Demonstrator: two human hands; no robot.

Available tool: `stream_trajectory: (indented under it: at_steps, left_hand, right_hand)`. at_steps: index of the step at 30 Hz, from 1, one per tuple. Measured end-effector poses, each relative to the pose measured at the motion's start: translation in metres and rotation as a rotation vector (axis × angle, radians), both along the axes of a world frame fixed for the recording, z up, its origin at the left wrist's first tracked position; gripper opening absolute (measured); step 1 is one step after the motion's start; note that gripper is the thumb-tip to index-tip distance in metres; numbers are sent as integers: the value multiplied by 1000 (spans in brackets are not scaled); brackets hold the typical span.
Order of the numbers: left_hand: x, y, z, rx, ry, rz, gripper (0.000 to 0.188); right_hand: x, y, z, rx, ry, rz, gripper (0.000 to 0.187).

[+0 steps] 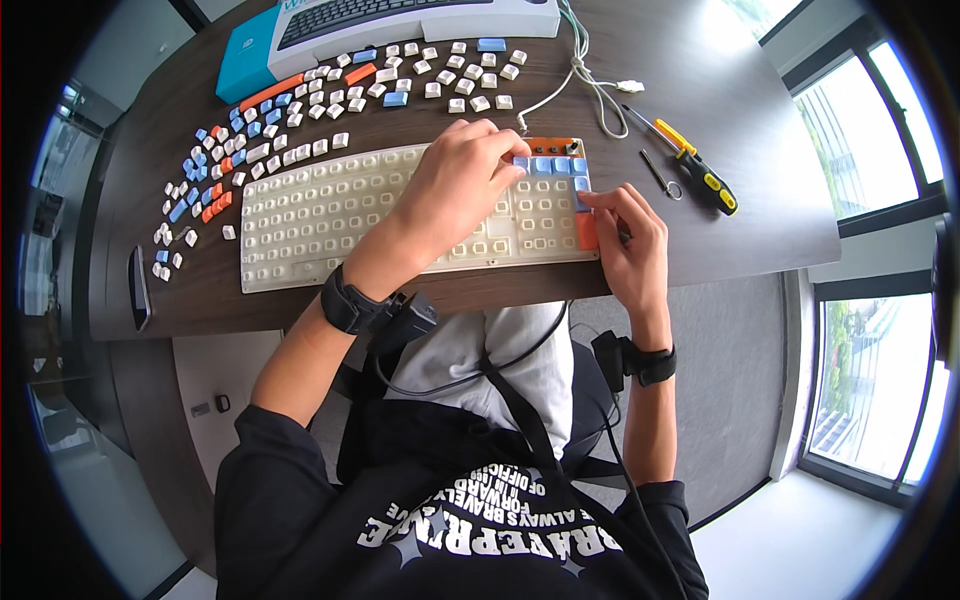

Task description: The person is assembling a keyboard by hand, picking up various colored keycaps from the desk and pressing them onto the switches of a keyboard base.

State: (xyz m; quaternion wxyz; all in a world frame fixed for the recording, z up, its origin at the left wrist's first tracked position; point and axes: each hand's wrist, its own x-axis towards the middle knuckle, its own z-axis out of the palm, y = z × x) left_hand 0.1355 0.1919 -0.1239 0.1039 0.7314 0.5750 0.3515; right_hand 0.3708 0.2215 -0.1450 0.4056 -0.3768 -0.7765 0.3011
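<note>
A pale keyboard [330, 215] lies near the table's front edge, most of its switches bare. At its right end, several blue keycaps [561, 167] form a row below an orange strip [553, 147]. My left hand [450, 180] reaches over the keyboard, thumb and index finger closed around a blue keycap [521, 163] at that row's left end. My right hand [635, 245] is at the right edge, fingers curled, its fingertips against a tall blue keycap [582, 196]. Below that one sits an orange keycap [586, 231]. The left hand hides part of the keyboard's middle.
Loose white, blue and orange keycaps [316, 98] spread behind and left of the keyboard. A keyboard box [250, 60] stands at the back. To the right lie a coiled cable [580, 72], a yellow-black screwdriver [700, 170] and a ringed metal tool [660, 175]. A phone [138, 288] rests at the left edge.
</note>
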Motion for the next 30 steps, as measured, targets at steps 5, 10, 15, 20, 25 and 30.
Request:
stream_trajectory:
  at_steps: [5, 10, 15, 20, 25, 30]
  left_hand:
    - [4, 2, -3, 83, 39, 16, 17]
    - [6, 4, 0, 102, 57, 13, 14]
    - [9, 5, 10, 85, 59, 27, 13]
    - [10, 11, 15, -8, 129, -7, 11]
    - [2, 7, 1, 66, 94, 39, 11]
    - [7, 7, -3, 68, 39, 53, 11]
  right_hand:
    - [0, 0, 2, 4, -17, -3, 20]
    - [0, 1, 3, 6, -16, -3, 20]
    - [-1, -1, 4, 17, -29, 11, 20]
    - [0, -2, 8, -5, -44, -10, 17]
    - [-2, -2, 5, -1, -30, 14, 19]
    - [3, -1, 2, 10, -60, -4, 18]
